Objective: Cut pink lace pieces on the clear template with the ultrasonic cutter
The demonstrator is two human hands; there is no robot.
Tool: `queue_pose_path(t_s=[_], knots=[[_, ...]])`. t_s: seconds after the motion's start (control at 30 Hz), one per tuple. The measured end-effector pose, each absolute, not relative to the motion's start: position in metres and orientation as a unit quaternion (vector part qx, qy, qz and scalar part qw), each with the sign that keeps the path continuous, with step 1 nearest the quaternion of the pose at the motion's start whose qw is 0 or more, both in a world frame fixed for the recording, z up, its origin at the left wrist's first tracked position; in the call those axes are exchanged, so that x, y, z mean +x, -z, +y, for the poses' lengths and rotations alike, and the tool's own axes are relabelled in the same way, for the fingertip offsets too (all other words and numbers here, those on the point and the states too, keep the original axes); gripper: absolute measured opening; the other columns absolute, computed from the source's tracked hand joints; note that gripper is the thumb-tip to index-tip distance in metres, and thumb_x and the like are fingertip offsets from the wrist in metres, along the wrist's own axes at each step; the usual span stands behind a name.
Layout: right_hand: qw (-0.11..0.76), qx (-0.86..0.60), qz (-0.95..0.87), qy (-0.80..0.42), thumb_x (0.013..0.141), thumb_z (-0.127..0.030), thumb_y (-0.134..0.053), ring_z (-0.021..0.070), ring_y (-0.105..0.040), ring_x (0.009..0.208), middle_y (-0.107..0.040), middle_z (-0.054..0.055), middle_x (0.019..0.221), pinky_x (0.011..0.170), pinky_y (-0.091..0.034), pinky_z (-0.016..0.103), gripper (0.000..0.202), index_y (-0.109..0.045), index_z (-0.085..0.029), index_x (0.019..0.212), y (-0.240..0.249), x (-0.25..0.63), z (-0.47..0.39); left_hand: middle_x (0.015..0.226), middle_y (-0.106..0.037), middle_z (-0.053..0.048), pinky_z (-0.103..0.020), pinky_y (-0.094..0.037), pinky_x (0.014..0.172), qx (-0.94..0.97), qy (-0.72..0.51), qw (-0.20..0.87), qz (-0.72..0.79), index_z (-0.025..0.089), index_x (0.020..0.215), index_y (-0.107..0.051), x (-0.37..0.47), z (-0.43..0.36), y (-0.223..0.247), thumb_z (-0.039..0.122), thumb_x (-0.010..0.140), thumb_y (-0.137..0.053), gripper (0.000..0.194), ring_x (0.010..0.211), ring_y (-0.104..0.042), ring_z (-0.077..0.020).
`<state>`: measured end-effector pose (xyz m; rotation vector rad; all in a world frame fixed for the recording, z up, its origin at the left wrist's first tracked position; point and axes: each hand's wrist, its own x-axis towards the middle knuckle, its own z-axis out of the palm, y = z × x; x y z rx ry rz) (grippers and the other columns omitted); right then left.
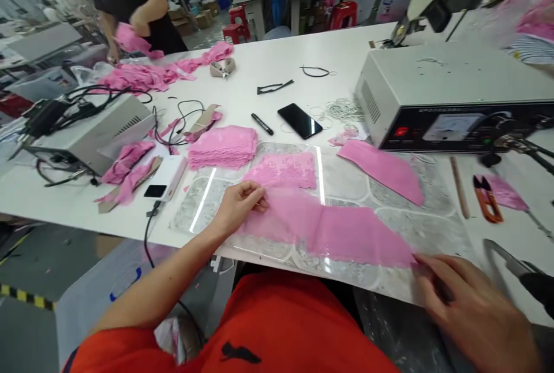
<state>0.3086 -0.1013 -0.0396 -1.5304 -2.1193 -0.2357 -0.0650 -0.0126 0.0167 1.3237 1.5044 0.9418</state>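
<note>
A thin pink fabric piece [346, 231] stretches between my two hands over a clear mat on the table's front. My left hand [242, 202] pinches its upper left edge, fingers pressed together. At the far right tip, my right hand [467, 298] grips the same piece between thumb and fingers; this hand is slightly blurred. Just beyond my left hand lie a lace-patterned pink piece [285, 170] and a neat stack of pink fabric pieces [223, 146]. A separate curved pink piece [383, 170] rests farther right on the mat.
A grey machine box [454, 96] stands at right, near orange thread snips [487, 200]. A black phone [299, 120] and a marker [262, 124] lie beyond the mat. Left are a white power bank [167, 178] and another box [86, 136]. Across the table, a person [134, 9] handles pink fabric.
</note>
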Motion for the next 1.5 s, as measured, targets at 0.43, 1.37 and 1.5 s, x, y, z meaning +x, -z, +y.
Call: queue_pose_path(t_s=[0.43,1.37,1.5], knots=[[0.297,-0.492,-0.817,-0.048,0.089,-0.022,-0.054,0.0165,-0.067,0.080,-0.069,0.003,0.085,0.073,-0.052,0.030,0.012,-0.066,-0.024,0.092,0.001,0.212,-0.052,0.094,-0.073,-0.005,-0.039,-0.049,0.090,0.620,-0.405,0.109,0.663,0.022,0.080,-0.065,-0.108,-0.075,0.014,0.034,0.089,-0.056,0.016,0.096,-0.064,-0.0215],[0.169,-0.419,-0.890,-0.058,0.087,-0.019,-0.056,0.0145,-0.060,0.068,-0.066,0.004,0.082,0.052,-0.042,0.024,0.009,-0.063,-0.018,0.082,0.010,0.115,0.005,0.112,-0.069,-0.010,-0.041,-0.041,0.090,0.616,-0.330,-0.104,0.708,0.020,0.094,-0.062,-0.141,-0.098,0.035,0.022,0.092,-0.057,0.006,0.106,-0.063,-0.0251],[0.226,-0.327,-0.915,-0.066,0.087,-0.014,-0.055,0.0153,-0.063,0.075,-0.067,0.005,0.088,0.064,-0.051,0.026,0.015,-0.066,-0.018,0.097,0.009,0.114,-0.018,0.126,-0.066,-0.009,-0.044,-0.039,0.101,0.714,-0.325,-0.136,0.605,0.024,0.114,-0.062,-0.146,-0.096,0.031,0.015,0.093,-0.055,0.024,0.117,-0.060,-0.0239]])
